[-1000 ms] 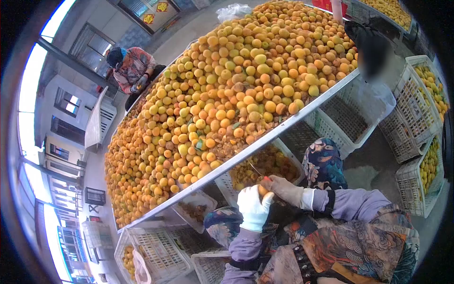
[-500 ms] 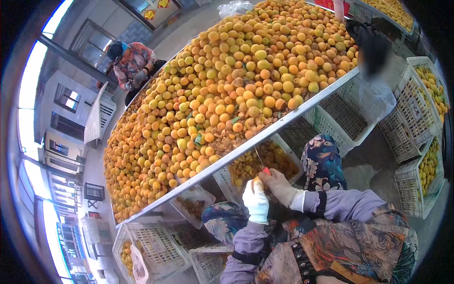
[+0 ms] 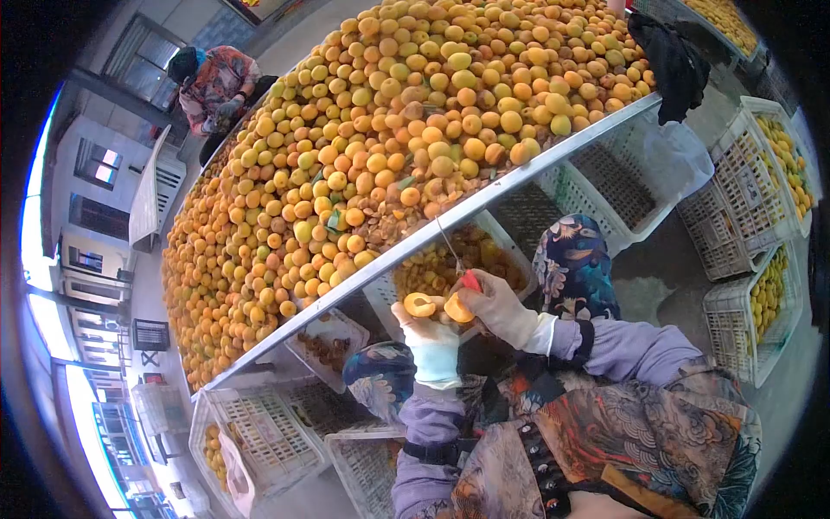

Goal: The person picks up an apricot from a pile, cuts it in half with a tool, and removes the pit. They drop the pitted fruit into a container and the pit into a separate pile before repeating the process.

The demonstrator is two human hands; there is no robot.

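Both my hands wear whitish gloves above a crate, near the metal edge of a table heaped with orange-yellow apricots (image 3: 406,112). My left hand (image 3: 428,333) holds an apricot half (image 3: 419,304) with its hollow cut side showing. My right hand (image 3: 500,307) is closed round the red handle of a thin tool (image 3: 470,280), whose wire-like end points up and left. A second apricot half (image 3: 458,308) lies between the two hands, touching the fingers of my right hand. Below the table edge, the crate (image 3: 516,253) contains cut apricot pieces.
The table's metal rim (image 3: 389,259) runs diagonally past my hands. Plastic crates stand at the lower left (image 3: 268,428) and right (image 3: 752,190), some with fruit. Another person (image 3: 220,86) sits across the table. A black bag (image 3: 670,65) hangs at the table's right corner.
The apricot at my fingertips now shows as two separate halves. My left hand has moved left and down and turned its palm upward. The whole view has shifted slightly.
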